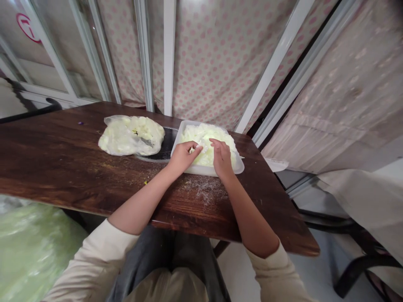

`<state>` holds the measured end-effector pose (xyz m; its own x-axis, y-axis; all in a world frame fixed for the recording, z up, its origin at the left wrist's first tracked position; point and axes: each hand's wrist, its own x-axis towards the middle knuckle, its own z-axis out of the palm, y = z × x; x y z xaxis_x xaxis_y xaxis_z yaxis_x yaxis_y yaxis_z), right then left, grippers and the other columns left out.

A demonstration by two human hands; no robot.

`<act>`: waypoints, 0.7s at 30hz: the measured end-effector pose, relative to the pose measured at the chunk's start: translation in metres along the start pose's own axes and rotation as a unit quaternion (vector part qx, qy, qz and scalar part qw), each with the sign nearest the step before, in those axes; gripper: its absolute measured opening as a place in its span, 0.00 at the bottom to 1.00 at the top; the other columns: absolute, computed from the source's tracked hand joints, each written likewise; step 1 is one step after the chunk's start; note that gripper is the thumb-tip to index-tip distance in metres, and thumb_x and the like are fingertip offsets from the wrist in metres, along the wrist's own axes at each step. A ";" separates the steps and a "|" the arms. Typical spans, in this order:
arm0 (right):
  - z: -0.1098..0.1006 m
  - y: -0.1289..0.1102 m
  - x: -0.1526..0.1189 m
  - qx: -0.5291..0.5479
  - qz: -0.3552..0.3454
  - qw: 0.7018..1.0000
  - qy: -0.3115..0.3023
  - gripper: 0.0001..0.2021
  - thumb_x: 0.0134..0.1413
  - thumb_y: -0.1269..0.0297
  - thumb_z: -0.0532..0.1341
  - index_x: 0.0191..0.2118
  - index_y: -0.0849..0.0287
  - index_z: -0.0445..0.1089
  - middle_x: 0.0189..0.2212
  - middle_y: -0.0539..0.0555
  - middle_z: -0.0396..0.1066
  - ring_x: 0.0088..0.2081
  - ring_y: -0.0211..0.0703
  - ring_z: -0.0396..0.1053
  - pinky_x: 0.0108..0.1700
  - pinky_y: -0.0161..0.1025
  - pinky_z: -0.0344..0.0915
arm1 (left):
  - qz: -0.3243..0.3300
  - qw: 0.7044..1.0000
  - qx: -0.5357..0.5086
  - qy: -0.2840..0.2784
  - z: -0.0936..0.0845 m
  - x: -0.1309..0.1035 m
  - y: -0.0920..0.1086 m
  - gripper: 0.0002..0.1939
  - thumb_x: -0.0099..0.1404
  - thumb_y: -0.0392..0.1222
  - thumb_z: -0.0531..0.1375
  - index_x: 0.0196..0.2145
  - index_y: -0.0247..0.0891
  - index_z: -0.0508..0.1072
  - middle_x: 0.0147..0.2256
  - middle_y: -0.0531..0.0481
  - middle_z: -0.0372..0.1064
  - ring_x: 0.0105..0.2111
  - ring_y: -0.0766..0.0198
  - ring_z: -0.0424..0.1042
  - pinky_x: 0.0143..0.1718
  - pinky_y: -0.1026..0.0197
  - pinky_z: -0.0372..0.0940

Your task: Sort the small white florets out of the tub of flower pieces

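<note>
Two bare hands are above a white tray (pixel 201 169), which stands on the dark wooden bench (pixel 63 159), close to its far edge and toward its far right corner. The tray is filled with a loose heap of pale yellow-green and white pieces (pixel 192 133), which rises in the middle and reaches the walls. The left hand (pixel 183 157) comes over the near left part of the tray; its thumb and forefinger are close together above the heap, but I cannot tell if they grasp a small piece. The right hand (pixel 223 157) is over the near right part, with its fingers bent loosely and released, pointing toward the left hand. A narrow gap is between the fingertips of both hands.

To the left of the tray, also near the far edge of the bench, lies a clear plastic bag (pixel 119 135) with pale yellowish contents. Between the bag and the tray a dark, shiny plate (pixel 167 144) is visible, partly covered by the bag. White crumbs (pixel 204 191) are scattered on the wood between the tray and the near edge, and one small yellow bit (pixel 145 183) lies left of them. Below the near edge, at left, there is a big light green plastic sack (pixel 37 251).
</note>
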<state>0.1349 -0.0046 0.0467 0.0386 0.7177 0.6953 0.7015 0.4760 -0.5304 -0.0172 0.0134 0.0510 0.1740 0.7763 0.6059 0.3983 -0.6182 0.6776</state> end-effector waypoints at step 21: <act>0.003 0.000 0.000 0.011 -0.020 0.998 -0.065 0.18 0.55 0.54 0.53 0.19 0.58 0.57 0.20 0.48 0.58 0.26 0.37 0.57 0.32 0.36 0.54 | 0.026 0.999 0.032 -0.035 0.000 0.000 -0.001 0.12 0.62 0.44 0.52 0.23 0.36 0.65 0.19 0.56 0.57 0.21 0.69 0.55 0.25 0.65 0.50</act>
<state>0.1332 -0.0028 0.0452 -0.0835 0.7567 0.6484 0.6854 0.5159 -0.5139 -0.0176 0.0140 0.0502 0.2572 0.7515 0.6075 0.4429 -0.6504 0.6171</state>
